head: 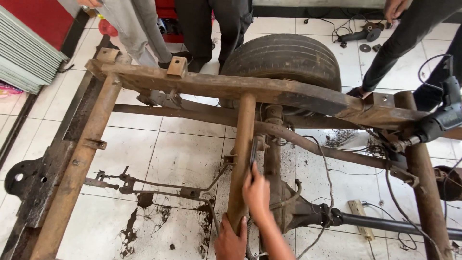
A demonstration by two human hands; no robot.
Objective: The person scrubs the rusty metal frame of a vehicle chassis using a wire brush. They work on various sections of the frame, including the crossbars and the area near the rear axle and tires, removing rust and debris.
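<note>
The person's left hand [230, 243] wraps its fingers around the lower end of a rusty upright tube [239, 159] of the stripped vehicle frame [77, 159], clenched on the metal near the bottom edge of view. The right hand [256, 192] sits just above and to the right of those fingers, closed around the handle end of a dark slim tool [253, 153]; the tool runs up from the fingertips along the tube's right side, its tip close to a small bracket [230, 159] on the tube. Just right of the right-hand fingers lies the greasy axle housing [288, 207], with a dark drive shaft [385, 222] leading away to the right. Well beyond the fingers, a worn tyre [284, 60] stands behind the rusty cross beam [231, 86]. Far right, a black power drill [440, 120] presses against the frame. Other people's legs stand past the beam on the white tiled floor [159, 154].
</note>
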